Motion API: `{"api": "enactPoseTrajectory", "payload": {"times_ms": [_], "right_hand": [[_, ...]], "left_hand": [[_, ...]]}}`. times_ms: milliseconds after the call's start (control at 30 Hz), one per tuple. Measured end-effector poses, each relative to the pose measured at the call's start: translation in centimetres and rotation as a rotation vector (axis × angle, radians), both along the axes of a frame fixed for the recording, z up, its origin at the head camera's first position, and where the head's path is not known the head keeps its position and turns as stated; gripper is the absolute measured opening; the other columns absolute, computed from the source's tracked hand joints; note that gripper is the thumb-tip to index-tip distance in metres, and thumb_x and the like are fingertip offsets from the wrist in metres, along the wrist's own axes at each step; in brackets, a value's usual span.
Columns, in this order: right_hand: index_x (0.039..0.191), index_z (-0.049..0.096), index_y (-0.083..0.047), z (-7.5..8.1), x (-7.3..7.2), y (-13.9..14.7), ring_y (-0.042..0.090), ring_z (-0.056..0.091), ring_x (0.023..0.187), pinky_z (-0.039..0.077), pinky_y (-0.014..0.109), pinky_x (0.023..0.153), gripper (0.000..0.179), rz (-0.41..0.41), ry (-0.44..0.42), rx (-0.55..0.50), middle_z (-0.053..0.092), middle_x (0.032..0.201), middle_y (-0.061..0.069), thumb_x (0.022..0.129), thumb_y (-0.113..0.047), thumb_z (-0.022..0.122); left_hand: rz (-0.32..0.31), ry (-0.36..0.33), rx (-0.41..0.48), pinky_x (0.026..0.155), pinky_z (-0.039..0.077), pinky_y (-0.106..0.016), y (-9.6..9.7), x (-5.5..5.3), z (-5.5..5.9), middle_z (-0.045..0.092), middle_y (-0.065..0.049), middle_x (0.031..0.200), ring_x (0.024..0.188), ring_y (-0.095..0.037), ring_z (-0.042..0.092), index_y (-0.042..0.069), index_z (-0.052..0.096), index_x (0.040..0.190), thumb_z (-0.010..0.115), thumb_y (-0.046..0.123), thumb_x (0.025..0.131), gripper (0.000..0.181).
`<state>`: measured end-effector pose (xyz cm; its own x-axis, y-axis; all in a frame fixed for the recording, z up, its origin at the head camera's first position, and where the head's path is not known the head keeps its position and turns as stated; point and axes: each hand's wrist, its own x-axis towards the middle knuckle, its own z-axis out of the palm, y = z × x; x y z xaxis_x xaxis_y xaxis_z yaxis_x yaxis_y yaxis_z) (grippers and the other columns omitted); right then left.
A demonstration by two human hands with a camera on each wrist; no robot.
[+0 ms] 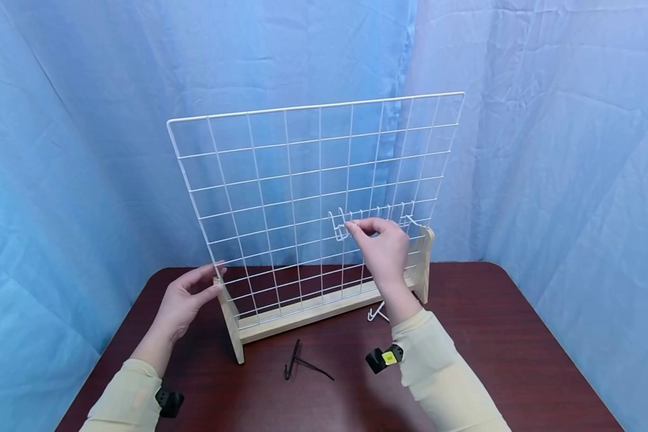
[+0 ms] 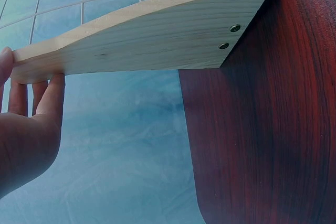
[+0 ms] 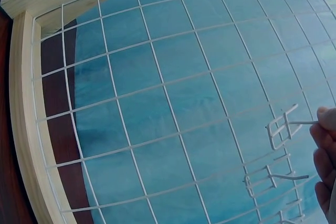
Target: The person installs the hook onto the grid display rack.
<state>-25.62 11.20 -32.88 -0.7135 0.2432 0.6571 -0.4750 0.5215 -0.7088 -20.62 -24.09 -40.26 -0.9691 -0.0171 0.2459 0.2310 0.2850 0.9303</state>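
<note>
Where head view hides, base screws [image 2: 229,36] (left wrist)

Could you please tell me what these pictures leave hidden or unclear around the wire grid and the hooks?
- Head view: the right hand covers where its fingertips meet the white hooks, so the grip is unclear.
- Right wrist view: the frame's edge cuts off that hand.
- Head view: the loose white hook is partly behind the forearm.
- Left wrist view: the left hand shows only partly against the wooden side support.

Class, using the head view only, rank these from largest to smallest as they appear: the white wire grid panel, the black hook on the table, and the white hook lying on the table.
1. White wire grid panel
2. Black hook
3. White hook, partly hidden behind the right wrist
</note>
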Motion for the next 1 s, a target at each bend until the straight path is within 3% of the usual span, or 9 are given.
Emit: {"api": "enactPoseTrajectory", "payload": {"times_ms": [300, 567, 733, 800, 1000], "right_hand": [[0.08, 0.081, -0.01, -0.2, -0.4, -0.6, 0.023, 0.061, 0.079, 0.044, 0.037, 0.072, 0.014, -0.024, 0.016, -0.002, 0.072, 0.072, 0.003, 0.081, -0.023, 0.083], [0.08, 0.081, -0.011, -0.7, -0.8, -0.9, 0.022, 0.066, 0.079, 0.045, 0.038, 0.09, 0.014, -0.024, 0.034, 0.025, 0.074, 0.074, 0.002, 0.081, -0.025, 0.082], [0.082, 0.081, -0.011, -1.2, -1.0, -1.0, 0.024, 0.064, 0.08, 0.046, 0.038, 0.083, 0.012, -0.028, 0.026, 0.048, 0.074, 0.077, 0.002, 0.081, -0.024, 0.082], [0.083, 0.082, -0.012, -1.4, -0.9, -0.9, 0.024, 0.063, 0.081, 0.044, 0.039, 0.077, 0.013, -0.023, 0.024, 0.053, 0.075, 0.079, 0.002, 0.081, -0.024, 0.083], [0.093, 0.082, -0.011, -1.9, -0.8, -0.6, 0.023, 0.061, 0.088, 0.043, 0.038, 0.083, 0.018, 0.034, 0.041, 0.053, 0.076, 0.087, 0.003, 0.081, -0.023, 0.083]], "left_hand": [[-0.005, -0.004, 0.003, 0.092, 0.041, -0.014, 0.0, 0.0, 0.0, 0.068, 0.008, 0.119, 0.118, -0.005, 0.051, 0.0, 0.056, 0.139, 0.071, 0.007, 0.091, 0.05], [0.002, -0.014, -0.004, 0.093, 0.041, -0.015, 0.0, 0.1, 0.1, 0.068, 0.009, 0.12, 0.121, -0.01, 0.05, 0.002, 0.056, 0.139, 0.07, 0.006, 0.092, 0.05], [0.002, -0.013, -0.007, 0.093, 0.04, -0.013, 0.0, 0.0, 0.0, 0.067, 0.013, 0.118, 0.123, -0.013, 0.049, 0.001, 0.056, 0.139, 0.07, 0.007, 0.092, 0.05], [0.004, -0.014, -0.01, 0.094, 0.04, -0.015, 0.0, 0.0, 0.1, 0.068, 0.011, 0.119, 0.122, -0.01, 0.05, 0.002, 0.056, 0.139, 0.07, 0.007, 0.092, 0.05], [0.012, -0.018, -0.025, 0.096, 0.041, -0.018, 0.0, 0.0, 0.0, 0.067, -0.003, 0.125, 0.118, -0.004, 0.05, 0.003, 0.057, 0.139, 0.071, 0.009, 0.092, 0.05]]}}
